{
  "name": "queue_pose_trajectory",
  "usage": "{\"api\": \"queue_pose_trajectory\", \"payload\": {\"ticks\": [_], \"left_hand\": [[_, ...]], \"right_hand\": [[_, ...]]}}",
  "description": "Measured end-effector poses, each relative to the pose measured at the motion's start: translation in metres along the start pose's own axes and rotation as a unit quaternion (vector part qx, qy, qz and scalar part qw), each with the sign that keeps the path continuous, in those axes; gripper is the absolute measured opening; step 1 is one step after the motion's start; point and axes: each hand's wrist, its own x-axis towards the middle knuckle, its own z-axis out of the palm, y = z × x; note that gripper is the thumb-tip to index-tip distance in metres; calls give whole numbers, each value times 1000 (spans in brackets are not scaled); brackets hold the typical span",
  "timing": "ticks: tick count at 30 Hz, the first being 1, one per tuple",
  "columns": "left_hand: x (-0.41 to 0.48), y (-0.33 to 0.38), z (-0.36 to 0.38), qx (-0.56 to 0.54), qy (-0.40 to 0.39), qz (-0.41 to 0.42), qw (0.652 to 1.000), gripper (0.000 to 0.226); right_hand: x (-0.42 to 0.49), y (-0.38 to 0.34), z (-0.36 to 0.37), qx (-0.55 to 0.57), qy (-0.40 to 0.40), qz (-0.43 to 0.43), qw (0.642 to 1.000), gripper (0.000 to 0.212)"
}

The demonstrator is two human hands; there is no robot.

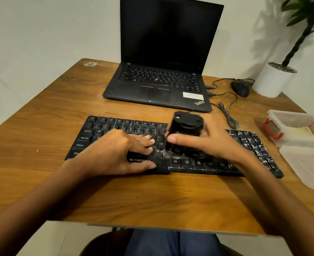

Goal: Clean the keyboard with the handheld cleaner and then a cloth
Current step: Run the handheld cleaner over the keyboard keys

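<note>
Cleaner point(186, 126) in R hand point(215, 143) (upright), L hand point(115, 151) resting on kbd point(250, 143)

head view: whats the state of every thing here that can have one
keyboard: lying flat, white dust on its right half
handheld cleaner: upright on the keys, gripped by the right hand
left hand: fingers pressing the keys, holding nothing
laptop: open, screen dark
mouse: untouched beside the laptop
plastic container: open, lid lying beside it
</note>
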Motion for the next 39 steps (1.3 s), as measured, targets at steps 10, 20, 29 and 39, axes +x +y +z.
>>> {"api": "queue_pose_trajectory", "payload": {"ticks": [10, 20, 29, 39], "left_hand": [[0, 1, 0, 5, 3, -1, 1000, 47], [6, 4, -5, -11, 21, -28, 999, 55], [31, 7, 5, 16, -6, -13, 1000, 57], [30, 6, 6, -16, -4, -4, 1000, 50]], "right_hand": [[11, -6, -5, -13, -15, -14, 1000, 34], [-35, 24, -65, -63, 48, 78, 994, 71], [18, 21, -22, -16, 87, -10, 996, 27], [20, 22, -30, -39, 94, -35, 994, 45]]}}
